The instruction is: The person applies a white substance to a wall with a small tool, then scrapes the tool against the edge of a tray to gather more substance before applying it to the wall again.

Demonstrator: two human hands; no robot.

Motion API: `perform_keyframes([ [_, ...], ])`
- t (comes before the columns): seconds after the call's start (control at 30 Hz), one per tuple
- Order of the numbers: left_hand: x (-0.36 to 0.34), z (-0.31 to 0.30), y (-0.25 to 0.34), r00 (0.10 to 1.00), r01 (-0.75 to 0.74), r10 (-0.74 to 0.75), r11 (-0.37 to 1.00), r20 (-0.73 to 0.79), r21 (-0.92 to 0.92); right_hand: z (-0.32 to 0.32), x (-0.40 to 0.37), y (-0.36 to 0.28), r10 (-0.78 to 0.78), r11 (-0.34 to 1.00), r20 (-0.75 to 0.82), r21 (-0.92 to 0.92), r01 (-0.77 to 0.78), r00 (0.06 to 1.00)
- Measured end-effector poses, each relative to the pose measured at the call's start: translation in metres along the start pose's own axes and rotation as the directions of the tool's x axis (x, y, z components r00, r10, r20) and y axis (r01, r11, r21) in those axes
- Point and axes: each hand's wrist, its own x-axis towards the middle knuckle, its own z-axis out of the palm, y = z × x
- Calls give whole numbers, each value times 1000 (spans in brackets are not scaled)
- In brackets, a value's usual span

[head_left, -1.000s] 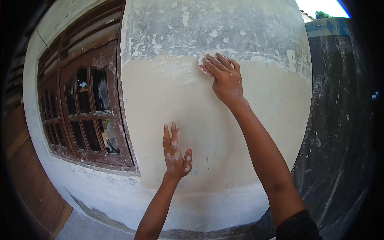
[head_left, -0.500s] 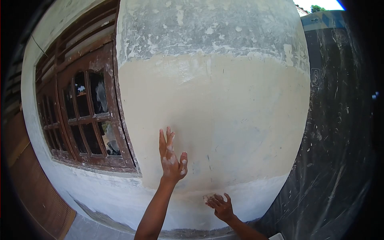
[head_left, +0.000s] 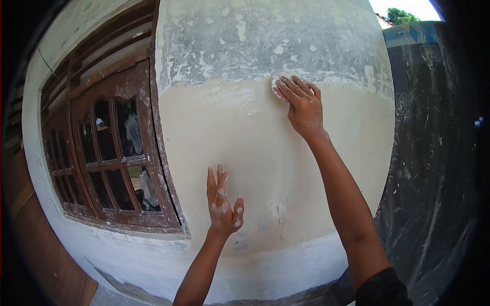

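Note:
My right hand point(head_left: 303, 104) reaches high up the wall point(head_left: 229, 132) and presses a small pinkish sanding pad point(head_left: 278, 87) flat against it, just where the cream coat meets the grey, flaking upper band point(head_left: 255, 35). My left hand point(head_left: 223, 204) rests lower down with fingers spread and palm flat on the cream surface. It holds nothing. Both hands are dusted with white powder.
A brown wooden window point(head_left: 115, 148) with small glass panes sits in the wall at left. A dark plastic sheet point(head_left: 434, 153) streaked with paint hangs at right. The wall's bottom band point(head_left: 153, 260) is whitish.
My right hand with the pad went from the top of the cream area down to the wall's base half a second ago, and is back up at the top now. The left hand stays put.

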Motion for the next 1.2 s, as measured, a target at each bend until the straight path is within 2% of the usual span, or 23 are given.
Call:
perform_keyframes([
  [0.1,1,3,-11,1000,-23,22,999,-18,-32,2,-41,-10,54,998,125,31,-59,991],
  [0.2,-2,7,-12,1000,-11,11,998,-1,-60,-31,-159,-61,143,985,272,58,-164,952],
  [0.33,-7,9,-11,1000,-9,11,996,21,-86,-119,-345,-149,217,955,586,37,-294,780],
  [0.4,-9,8,-13,999,-2,8,995,51,-104,-160,-393,-181,188,948,663,71,-311,725],
  [0.5,-7,6,-16,999,-22,25,997,34,-75,-171,-385,-182,207,917,683,113,-381,701],
  [0.53,-6,8,-17,999,-21,23,997,31,-79,-161,-339,-167,191,926,654,128,-356,732],
  [0.6,-9,13,-19,1000,-7,6,995,-12,-99,-127,-234,-131,198,925,496,191,-329,846],
  [0.7,-8,14,-10,1000,-15,13,994,-25,-106,-69,-87,-72,68,975,219,191,-112,973],
  [0.8,-7,11,0,1000,17,-19,994,-17,-109,-16,-5,-33,28,996,68,80,-33,997],
  [0.93,-16,11,-4,999,31,-34,995,-24,-96,9,-46,-32,101,992,166,56,-112,981],
  [1.07,-17,4,-1,999,39,-40,997,-8,-64,-30,-190,-83,154,978,311,84,-189,938],
  [1.2,-16,5,-2,999,37,-37,996,2,-78,-98,-324,-139,225,952,560,48,-302,798],
])
